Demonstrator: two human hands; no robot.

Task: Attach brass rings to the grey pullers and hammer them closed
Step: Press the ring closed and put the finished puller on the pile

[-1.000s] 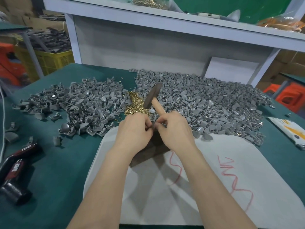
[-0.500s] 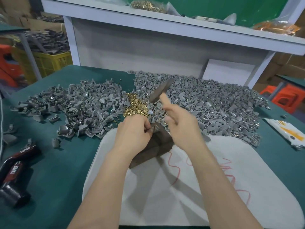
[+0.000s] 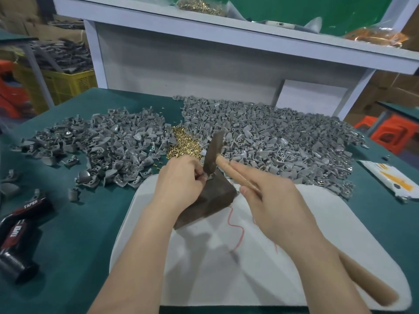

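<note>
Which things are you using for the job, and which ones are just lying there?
In use: hammer in the right hand, puller in the left hand, block, rings, puller piles, pad.
Lying about: black tubes, packet, yellow crate, shelf bag.

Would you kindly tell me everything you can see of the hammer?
The hammer has a dark, worn metal head and a long pale wooden handle. The right hand grips the handle near the head. Its head stands nearly upright, lower end at the grey piece the left hand pinches on the dark block.
</note>
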